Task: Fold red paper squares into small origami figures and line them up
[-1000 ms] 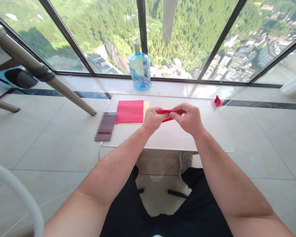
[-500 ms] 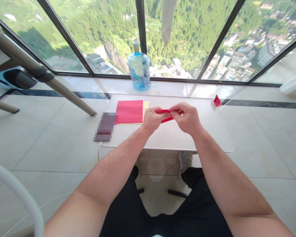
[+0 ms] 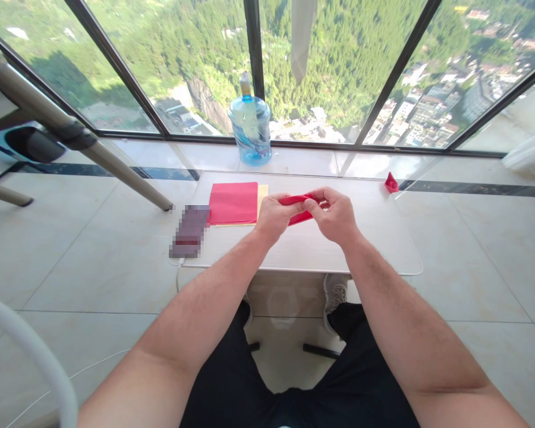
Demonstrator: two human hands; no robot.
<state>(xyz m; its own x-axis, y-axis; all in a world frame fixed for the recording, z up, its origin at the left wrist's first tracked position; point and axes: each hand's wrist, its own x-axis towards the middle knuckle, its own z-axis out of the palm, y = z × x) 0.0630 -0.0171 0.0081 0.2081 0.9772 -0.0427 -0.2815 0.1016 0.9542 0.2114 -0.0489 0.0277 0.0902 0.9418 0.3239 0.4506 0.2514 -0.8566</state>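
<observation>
Between my two hands is a piece of folded red paper (image 3: 300,218), held just above the low white table (image 3: 339,252). My left hand (image 3: 274,215) pinches its left side, thumb on the near face. On the right side, my right hand (image 3: 334,214) grips the paper with its thumb close to the left thumb. The fingers cover much of the paper, so its full shape is hidden. Left of my hands lies a stack of red sheets (image 3: 233,203) with a yellow sheet (image 3: 263,193) showing from underneath.
A small folded red paper piece (image 3: 391,183) sits at the table's far right corner. A blurred-out phone (image 3: 189,230) with a white cable lies at the left edge. Behind the table, a blue water jug (image 3: 251,131) stands by the window. A metal chair leg (image 3: 125,172) slants in from the left.
My right hand has shifted slightly left along the red paper, its thumb now nearer the left hand. The left hand keeps its grip almost unmoved.
</observation>
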